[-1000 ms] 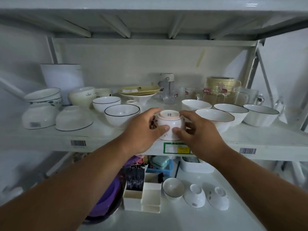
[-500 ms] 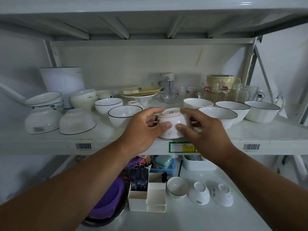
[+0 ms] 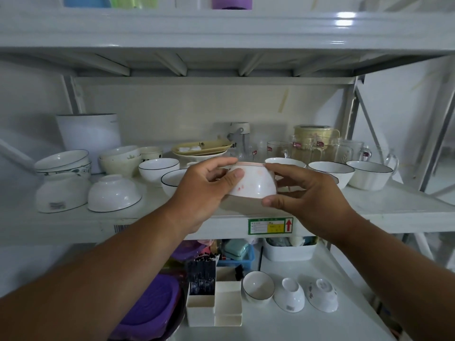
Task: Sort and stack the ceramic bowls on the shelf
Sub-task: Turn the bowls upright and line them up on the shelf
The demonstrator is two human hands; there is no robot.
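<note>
Above the white shelf (image 3: 384, 205), both hands grip the pink-rimmed bowl (image 3: 256, 180) between them.

Label (image 3: 270, 226) print perhaps too small

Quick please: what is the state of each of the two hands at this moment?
Left hand: holding the small white ceramic bowl with pink rim and pink flecks by its left side.
Right hand: holding the same bowl by its right side.
</note>
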